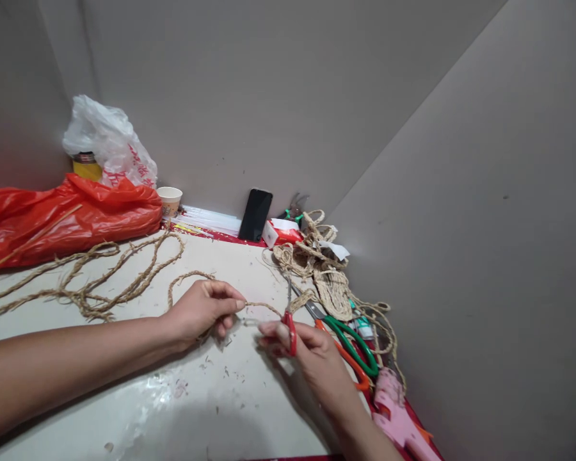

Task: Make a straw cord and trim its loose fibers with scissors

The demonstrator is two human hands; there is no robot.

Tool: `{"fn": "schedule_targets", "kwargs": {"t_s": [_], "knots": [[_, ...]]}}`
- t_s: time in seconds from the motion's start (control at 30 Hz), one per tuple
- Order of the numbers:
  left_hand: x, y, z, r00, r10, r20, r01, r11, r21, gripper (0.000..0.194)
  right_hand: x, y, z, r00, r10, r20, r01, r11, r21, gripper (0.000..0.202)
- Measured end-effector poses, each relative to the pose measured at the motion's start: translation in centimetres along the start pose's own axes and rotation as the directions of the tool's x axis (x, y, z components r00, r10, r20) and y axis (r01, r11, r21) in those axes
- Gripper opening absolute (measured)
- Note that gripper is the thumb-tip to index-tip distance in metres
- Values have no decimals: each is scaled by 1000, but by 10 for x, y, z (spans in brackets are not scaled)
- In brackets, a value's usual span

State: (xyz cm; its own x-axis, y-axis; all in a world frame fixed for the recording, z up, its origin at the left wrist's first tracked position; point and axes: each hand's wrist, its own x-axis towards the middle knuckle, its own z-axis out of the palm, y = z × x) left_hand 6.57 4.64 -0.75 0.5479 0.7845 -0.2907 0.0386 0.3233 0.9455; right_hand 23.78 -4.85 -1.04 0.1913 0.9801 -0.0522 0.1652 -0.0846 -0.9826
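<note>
My left hand point(211, 307) pinches a thin twisted straw rope point(264, 306) between thumb and fingers over the white tabletop point(192, 397). Small red-handled scissors point(290, 330) are in my right hand point(300, 349), their blades pointing away from me. From the left hand the rope runs right, toward a small braided loop point(301, 301) just behind the scissors. More of the rope curls up behind my left wrist. Loose coils of rope point(125, 275) spread over the left of the table.
Along the right edge lie larger scissors with green handles point(352, 342), a pink glue gun point(396, 413) and braided straw pieces point(331, 288). At the back stand a phone point(256, 214), a paper cup point(169, 200) and a tissue pack point(285, 232). A red plastic bag point(72, 218) sits left.
</note>
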Motion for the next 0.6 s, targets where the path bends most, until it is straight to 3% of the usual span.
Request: {"fn": "schedule_targets", "kwargs": {"t_s": [0.13,0.3,0.43,0.6], "knots": [[-5,-4,4,982,-125,143,144,980,-137,28,1,3,13,997,70,45,-80,952,294,37],[-9,-3,6,931,-206,301,253,959,-125,32,5,8,1,988,60,-145,-1,926,378,37],[-13,0,7,905,-194,378,232,971,-57,33,8,4,-14,981,64,-184,20,907,420,35],[-19,1,9,844,-177,506,198,980,12,32,9,-3,-14,977,123,-172,-20,864,504,36]]}}
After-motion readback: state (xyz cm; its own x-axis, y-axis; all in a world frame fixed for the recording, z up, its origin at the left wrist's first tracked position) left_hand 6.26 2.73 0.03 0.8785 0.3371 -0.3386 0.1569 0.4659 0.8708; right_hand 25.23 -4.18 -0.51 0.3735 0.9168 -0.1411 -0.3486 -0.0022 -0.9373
